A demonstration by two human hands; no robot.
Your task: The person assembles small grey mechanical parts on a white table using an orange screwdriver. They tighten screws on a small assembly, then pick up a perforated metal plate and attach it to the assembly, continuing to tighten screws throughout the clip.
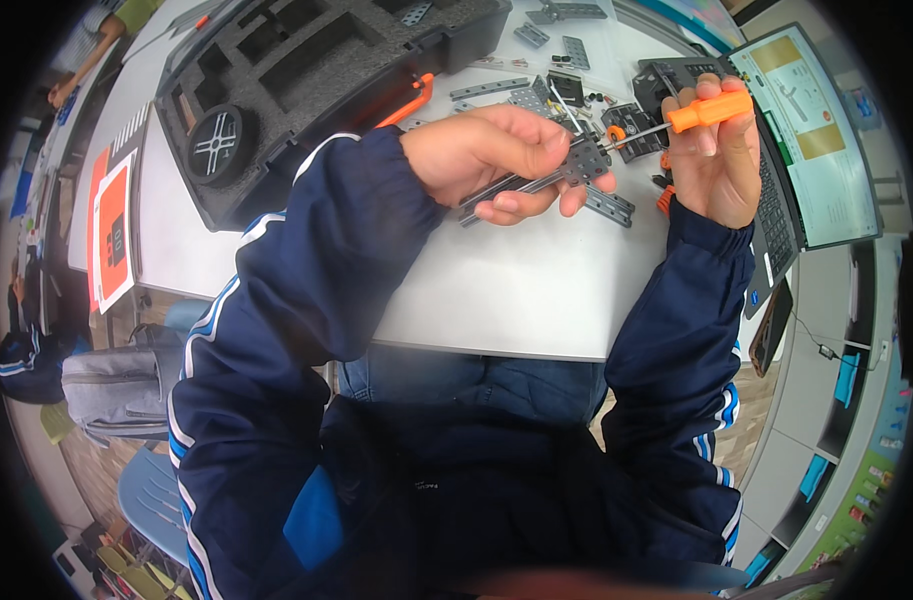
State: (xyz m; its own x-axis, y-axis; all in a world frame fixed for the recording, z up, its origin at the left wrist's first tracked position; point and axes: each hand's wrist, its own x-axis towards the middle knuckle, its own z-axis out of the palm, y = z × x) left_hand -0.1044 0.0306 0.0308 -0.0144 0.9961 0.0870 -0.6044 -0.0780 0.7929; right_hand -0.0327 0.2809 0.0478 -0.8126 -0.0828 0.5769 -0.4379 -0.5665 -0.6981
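Note:
My left hand [496, 160] grips a long grey perforated metal strip assembly [566, 172] just above the white table [536, 290]. My right hand [718, 165] is closed around an orange-handled screwdriver [711, 110]. Its thin shaft points left, and the tip meets the right end of the metal assembly. Both sleeves are dark blue with white stripes.
A black foam-lined case [306, 70] with a wheel [216, 143] in it lies open at the back left. Loose grey metal strips [536, 95] and small parts lie behind my hands. An open laptop [816, 140] stands at the right. A grey backpack [116, 385] sits on the floor at the left.

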